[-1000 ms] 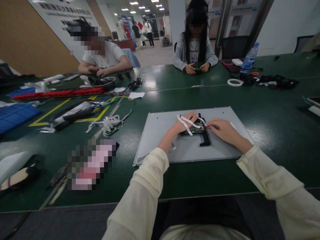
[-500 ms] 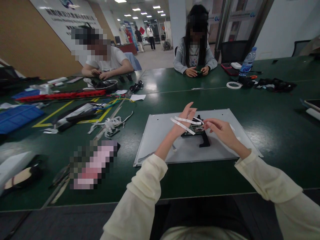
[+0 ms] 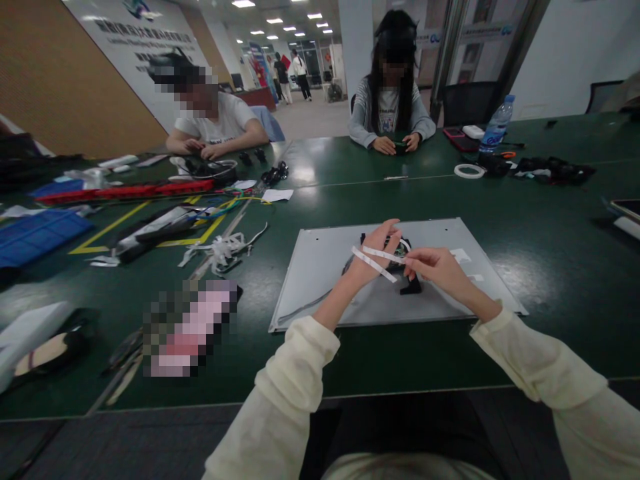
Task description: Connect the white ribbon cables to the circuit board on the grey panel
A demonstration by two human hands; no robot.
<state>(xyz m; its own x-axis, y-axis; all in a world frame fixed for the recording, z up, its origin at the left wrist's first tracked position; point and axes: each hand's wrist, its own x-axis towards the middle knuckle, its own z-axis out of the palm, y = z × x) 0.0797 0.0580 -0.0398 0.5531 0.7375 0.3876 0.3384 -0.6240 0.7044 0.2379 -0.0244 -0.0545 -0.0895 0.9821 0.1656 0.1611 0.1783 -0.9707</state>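
A: Where are the white strips [image 3: 376, 259]?
B: Lifted above the grey panel [image 3: 320, 267], over the small black part [image 3: 411, 285]. Left hand [image 3: 373, 257] has its fingers pinched on them; right hand [image 3: 434, 265] grips their right end, fingers closed.
A: Risk?
B: A hard tug could tear the strips or drag that part across the panel on the worktop [image 3: 550, 220].

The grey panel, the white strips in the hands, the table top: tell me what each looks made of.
Grey panel: likely painted or bare sheet metal, matte, thin and flat, with small holes. White strips: thin flexible tape or flat ribbon cable, bending between left hand and right hand; cannot tell which. Table top: glossy dark green coating, mirrors ceiling lights.
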